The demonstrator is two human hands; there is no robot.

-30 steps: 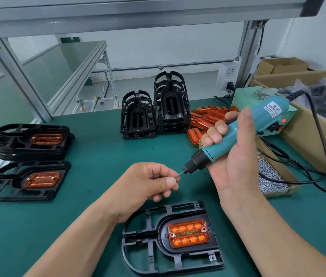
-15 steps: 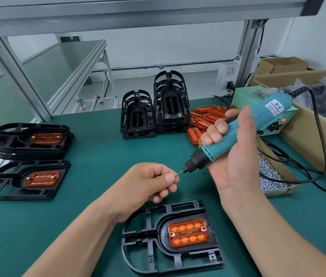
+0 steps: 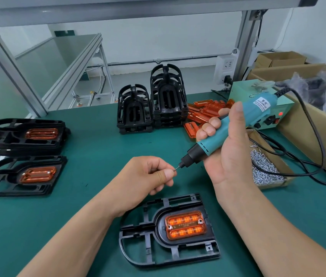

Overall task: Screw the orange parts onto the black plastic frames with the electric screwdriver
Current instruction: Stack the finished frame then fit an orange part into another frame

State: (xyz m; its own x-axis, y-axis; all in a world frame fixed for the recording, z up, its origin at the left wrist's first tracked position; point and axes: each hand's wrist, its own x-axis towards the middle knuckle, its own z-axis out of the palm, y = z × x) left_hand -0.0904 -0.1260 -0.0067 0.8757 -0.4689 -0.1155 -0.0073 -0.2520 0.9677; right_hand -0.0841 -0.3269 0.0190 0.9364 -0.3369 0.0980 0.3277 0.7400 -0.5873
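Our right hand is raised above the green work mat, palm turned toward us, and its fingers wrap round the teal electric screwdriver while the thumb lies straight along the body. The tool slants down to the left, and its black cord leaves the top end. The thin metal bit points at our left hand.

That hand hovers mid-mat with the wrist bent slightly. All its fingers are curled in, and the thumb is pressed to the forefinger right at the tip of the bit. Whether a screw sits in that pinch we cannot tell, as the spot is too small.

Just below both hands, a flat black plastic frame lies on the mat near us. A ribbed orange translucent part is seated in its rounded pocket, with a silver screw head showing at two opposite corners.

To the far left rest two low stacks of black frames with orange parts fitted. At the back of the mat stand two nested stacks of bare black frames, and a loose pile of orange parts lies beside them. To the right of the screwdriver sit a shallow cardboard tray of small silver screws and, behind it, a pale green power box.
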